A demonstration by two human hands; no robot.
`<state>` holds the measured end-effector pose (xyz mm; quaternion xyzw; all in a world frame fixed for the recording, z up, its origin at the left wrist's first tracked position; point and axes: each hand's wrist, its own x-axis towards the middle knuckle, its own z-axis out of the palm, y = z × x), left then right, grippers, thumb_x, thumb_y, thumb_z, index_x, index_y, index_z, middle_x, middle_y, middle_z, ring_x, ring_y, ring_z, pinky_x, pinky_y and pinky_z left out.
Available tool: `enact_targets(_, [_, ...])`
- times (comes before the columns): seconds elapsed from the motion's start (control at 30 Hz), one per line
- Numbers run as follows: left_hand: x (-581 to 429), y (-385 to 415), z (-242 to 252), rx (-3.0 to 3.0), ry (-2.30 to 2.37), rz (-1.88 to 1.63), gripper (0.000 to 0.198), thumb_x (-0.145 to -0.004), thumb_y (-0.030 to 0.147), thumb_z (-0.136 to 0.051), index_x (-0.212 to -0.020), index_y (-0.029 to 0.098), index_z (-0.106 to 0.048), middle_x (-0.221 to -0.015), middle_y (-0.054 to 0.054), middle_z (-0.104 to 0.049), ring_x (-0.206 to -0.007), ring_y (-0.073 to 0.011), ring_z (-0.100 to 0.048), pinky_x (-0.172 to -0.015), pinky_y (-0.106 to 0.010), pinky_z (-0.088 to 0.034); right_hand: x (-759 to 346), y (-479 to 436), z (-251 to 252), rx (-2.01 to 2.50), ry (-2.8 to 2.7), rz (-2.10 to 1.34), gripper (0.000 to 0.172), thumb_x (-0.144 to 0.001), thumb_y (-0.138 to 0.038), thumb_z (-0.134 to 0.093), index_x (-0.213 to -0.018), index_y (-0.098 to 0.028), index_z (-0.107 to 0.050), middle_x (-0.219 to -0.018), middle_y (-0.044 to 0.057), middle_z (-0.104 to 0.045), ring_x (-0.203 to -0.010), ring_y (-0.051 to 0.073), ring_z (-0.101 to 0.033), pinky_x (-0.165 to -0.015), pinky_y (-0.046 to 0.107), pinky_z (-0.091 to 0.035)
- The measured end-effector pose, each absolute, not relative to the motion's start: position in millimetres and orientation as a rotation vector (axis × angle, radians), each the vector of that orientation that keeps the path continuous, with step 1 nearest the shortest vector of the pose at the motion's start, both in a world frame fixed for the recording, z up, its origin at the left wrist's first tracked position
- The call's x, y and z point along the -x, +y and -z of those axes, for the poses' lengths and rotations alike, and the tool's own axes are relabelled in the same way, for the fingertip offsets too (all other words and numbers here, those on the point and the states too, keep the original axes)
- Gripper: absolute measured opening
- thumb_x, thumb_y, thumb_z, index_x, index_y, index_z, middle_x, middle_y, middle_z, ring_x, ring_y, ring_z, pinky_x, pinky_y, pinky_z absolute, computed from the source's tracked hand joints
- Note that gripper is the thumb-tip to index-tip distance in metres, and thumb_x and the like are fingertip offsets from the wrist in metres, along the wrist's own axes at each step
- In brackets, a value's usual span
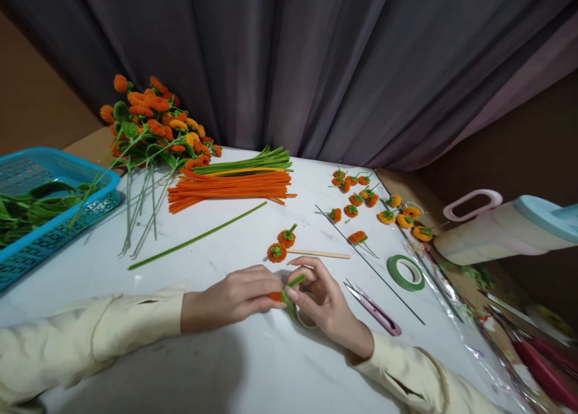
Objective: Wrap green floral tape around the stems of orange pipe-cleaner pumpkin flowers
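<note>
My left hand (241, 292) is closed on an orange chenille flower (275, 296), mostly hidden by the fingers. At its right side, my right hand (326, 299) pinches a green chenille stem (297, 280) between thumb and fingers. The stem's short end sticks up past the thumb. Below the fingers a pale green loop (295, 315) curves down; I cannot tell whether it is tape or stem. Just beyond the hands, two orange flower heads (277, 252) with green tops sit by a thin wooden stick (320, 254). Pink thread snips (372, 307) lie right of my right hand.
Orange chenille stems (230, 186) and green ones (257, 161) are stacked at the back, with a finished bouquet (156, 116) beside them. A blue basket (58, 233) holds leaves. Small flower heads (353, 198), green tape (405, 272) and a lidded pitcher (492, 230) stand rightward.
</note>
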<state>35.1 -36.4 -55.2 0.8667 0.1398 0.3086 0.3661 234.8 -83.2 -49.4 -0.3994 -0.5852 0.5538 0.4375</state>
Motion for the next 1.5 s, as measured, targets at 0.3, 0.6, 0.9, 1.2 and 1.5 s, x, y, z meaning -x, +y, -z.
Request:
enact_targets(0.3, [-42.4, -40.1, 51.0, -1.478, 0.679, -0.513, 0.022, -0.087, 0.037, -0.058, -0.088, 0.015, -0.06, -0.076, -0.001, -0.058, -0.066, -0.0115, -0.051, -0.061, -0.023, -0.041, -237.5, -82.5, 55.3, 0.937, -1.439, -1.372, 0.028, -0.087, -0.032, -0.062, -0.11, -0.025, -0.048, -0.082, -0.001, -0.057, -0.075, 0.012, -0.055, -0.07, 0.026, -0.045])
enact_targets(0.6, [-43.5, -39.3, 47.0, -1.249, 0.592, -0.459, 0.04, -0.085, 0.054, -0.057, -0.089, 0.015, -0.053, -0.072, -0.001, -0.059, -0.065, -0.0121, -0.049, -0.062, -0.026, -0.037, -234.1, -83.7, 50.9, 0.919, -1.383, -1.494, 0.024, -0.085, -0.032, -0.064, -0.102, -0.021, -0.05, -0.09, 0.002, -0.055, -0.071, 0.013, -0.065, -0.066, 0.028, -0.053])
enact_targets(0.9, [-43.7, -37.2, 46.9, -1.204, 0.565, -0.437, 0.04, -0.084, 0.054, -0.059, -0.086, 0.015, -0.052, -0.068, 0.001, -0.056, -0.061, -0.0105, -0.046, -0.06, -0.025, -0.035, -232.7, -82.5, 51.1, 0.963, -1.379, -1.588, 0.024, -0.084, -0.038, -0.065, -0.085, -0.02, -0.049, -0.068, 0.0, -0.064, -0.057, 0.013, -0.062, -0.057, 0.027, -0.051])
enact_targets(1.2, [-42.0, -34.4, 46.3, -1.135, 0.532, -0.345, 0.043, -0.081, 0.056, -0.062, -0.086, 0.014, -0.052, -0.07, 0.0, -0.058, -0.062, -0.0107, -0.047, -0.06, -0.025, -0.035, -233.7, -86.0, 52.1, 0.99, -1.55, -1.33, 0.015, -0.085, -0.03, -0.063, -0.078, -0.019, -0.058, -0.064, 0.002, -0.066, -0.05, 0.012, -0.06, -0.048, 0.022, -0.048])
enact_targets(1.5, [-42.4, -34.2, 44.1, -1.006, 0.544, -0.317, 0.038, -0.081, 0.049, -0.066, -0.091, 0.015, -0.052, -0.07, 0.001, -0.057, -0.062, -0.0107, -0.046, -0.063, -0.026, -0.034, -235.1, -86.9, 52.8, 1.048, -1.591, -1.257, 0.017, -0.085, -0.031, -0.062, -0.075, -0.018, -0.06, -0.06, 0.003, -0.067, -0.048, 0.012, -0.06, -0.047, 0.023, -0.05])
